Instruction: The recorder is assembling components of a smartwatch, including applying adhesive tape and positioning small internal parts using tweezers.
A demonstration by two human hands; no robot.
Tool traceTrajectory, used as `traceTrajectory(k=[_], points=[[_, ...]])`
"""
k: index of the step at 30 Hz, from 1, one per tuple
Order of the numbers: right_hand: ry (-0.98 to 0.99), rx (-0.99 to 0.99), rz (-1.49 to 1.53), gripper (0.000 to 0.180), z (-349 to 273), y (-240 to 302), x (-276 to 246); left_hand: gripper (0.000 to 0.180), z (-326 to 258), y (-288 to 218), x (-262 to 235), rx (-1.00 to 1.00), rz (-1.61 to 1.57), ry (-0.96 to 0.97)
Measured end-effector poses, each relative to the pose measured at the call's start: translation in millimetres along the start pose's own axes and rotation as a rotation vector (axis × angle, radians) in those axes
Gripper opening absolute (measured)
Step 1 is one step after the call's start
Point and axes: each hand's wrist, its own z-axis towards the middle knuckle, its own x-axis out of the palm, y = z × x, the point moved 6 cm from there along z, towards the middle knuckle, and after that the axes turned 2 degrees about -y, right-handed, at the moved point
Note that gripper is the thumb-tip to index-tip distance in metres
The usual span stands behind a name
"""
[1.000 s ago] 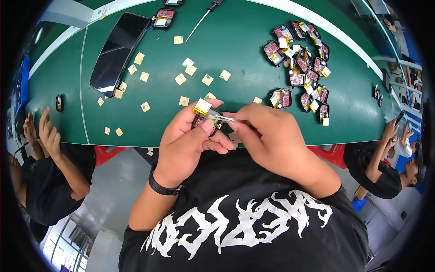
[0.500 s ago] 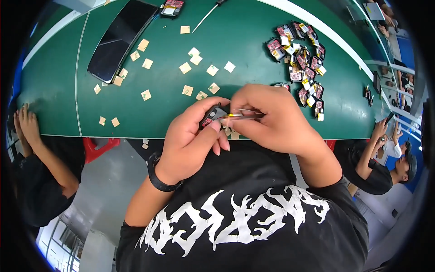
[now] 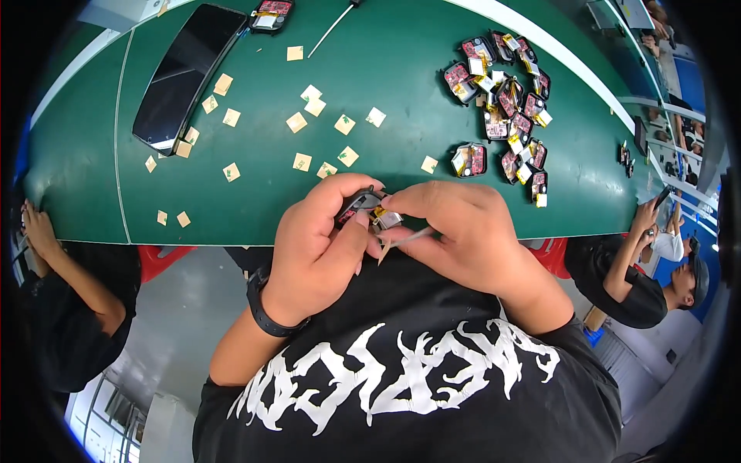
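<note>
Near the table's front edge, my left hand (image 3: 323, 251) is closed round a small black device housing (image 3: 357, 207) with a red circuit board inside, its thumb pressing by the board. A small silver battery (image 3: 387, 219) with yellow tape sits at the housing's right side, between both hands. My right hand (image 3: 455, 228) has thumb and index finger at the housing and battery. Thin metal tweezers (image 3: 417, 235) lie in its lower fingers, partly hidden. By the tweezers' tip hangs a tan piece (image 3: 384, 251) like the adhesive squares. The fingers hide most of the housing.
Tan adhesive squares (image 3: 302, 162) lie scattered over the green table (image 3: 255, 201). Several open housings (image 3: 495, 122) with batteries cluster at right; one housing (image 3: 468, 160) sits nearer. A black screen panel (image 3: 189, 77), another housing (image 3: 272, 15) and a screwdriver (image 3: 333, 29) lie farther off. Other people sit at both sides.
Both hands and the housing have come slightly nearer to me. The right hand has turned, its thumb and index finger now at the housing, with the tweezers lower in the hand. The view has shifted slightly.
</note>
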Motion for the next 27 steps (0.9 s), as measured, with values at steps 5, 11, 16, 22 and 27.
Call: traceTrajectory(k=[5,11,16,22,27], points=[[0.016,-0.040,-0.037,0.029,-3.1,-6.1,6.0,0.027,2.6,-6.2,3.5,-0.050,0.016,-0.075],[0.070,0.329,0.242,0.017,-9.1,-21.8,8.7,0.032,3.1,0.1,5.5,-0.001,0.075,-0.010],[0.016,0.503,0.482,0.013,-18.7,-29.6,13.1,0.030,2.7,-4.3,6.8,0.064,0.166,-0.038],[-0.041,0.438,0.401,0.016,-16.7,-22.2,12.8,0.029,3.4,-3.4,9.7,0.226,0.297,-0.017],[-0.053,0.336,0.344,0.016,-12.7,-19.1,14.7,0.031,2.0,-4.5,10.7,0.211,0.295,-0.025]])
